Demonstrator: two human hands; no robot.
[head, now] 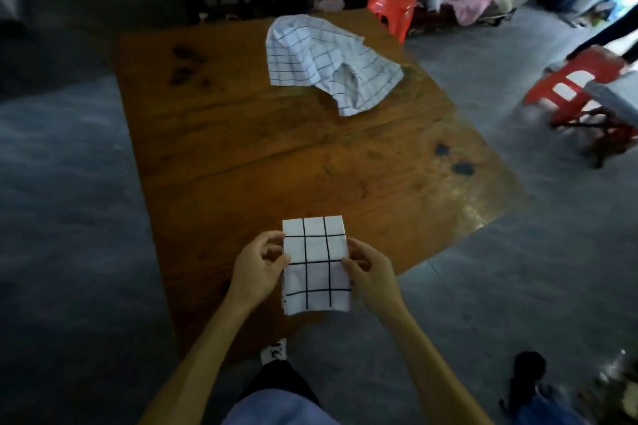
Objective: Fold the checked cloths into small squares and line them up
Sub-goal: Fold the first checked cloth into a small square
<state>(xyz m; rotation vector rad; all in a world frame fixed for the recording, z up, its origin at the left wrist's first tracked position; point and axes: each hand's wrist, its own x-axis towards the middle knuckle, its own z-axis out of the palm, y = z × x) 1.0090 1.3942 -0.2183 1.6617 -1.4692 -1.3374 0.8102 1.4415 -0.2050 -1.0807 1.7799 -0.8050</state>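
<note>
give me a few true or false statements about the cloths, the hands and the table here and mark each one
1. Both hands hold the folded cloth, the left hand on its left edge and the right hand on its right edge. True.
2. The unfolded cloth lies flat and smooth on the table. False: it sits in a rumpled heap at the far end.
3. The two cloths touch. False: bare wood lies between them.
4. Both cloths are white with dark grid lines. True.
5. A red stool stands beyond the table's far end. True.
</note>
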